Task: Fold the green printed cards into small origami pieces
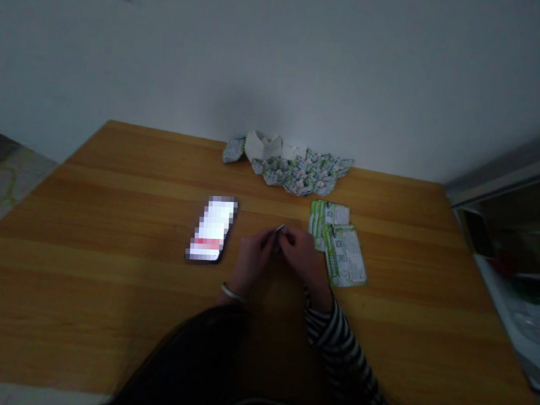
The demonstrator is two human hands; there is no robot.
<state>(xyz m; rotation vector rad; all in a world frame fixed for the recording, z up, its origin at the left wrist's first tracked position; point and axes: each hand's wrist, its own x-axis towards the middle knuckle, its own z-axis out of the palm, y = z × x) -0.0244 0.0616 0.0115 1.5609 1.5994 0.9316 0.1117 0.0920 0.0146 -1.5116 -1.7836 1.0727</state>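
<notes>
Close together over the middle of the table (pixel 135 304), my left hand (pixel 253 255) and my right hand (pixel 302 256) both pinch a small folded piece of paper (pixel 279 229). Most of the paper is hidden behind my fingers. Just right of my right hand lie printed green-and-white leaflets (pixel 346 256), overlapping one another. A lit phone (pixel 212 230) with a blurred screen lies to the left of my left hand. Beyond my hands, near the wall, sits a cluster of many small folded paper pieces (pixel 305 171).
A white folded paper shape (pixel 262 146) and a separate printed packet (pixel 234 150) stand at the cluster's left end. The wall (pixel 276 59) closes off the table's far edge. At the right, a shelf (pixel 511 308) holds a dark phone-like object (pixel 478 233).
</notes>
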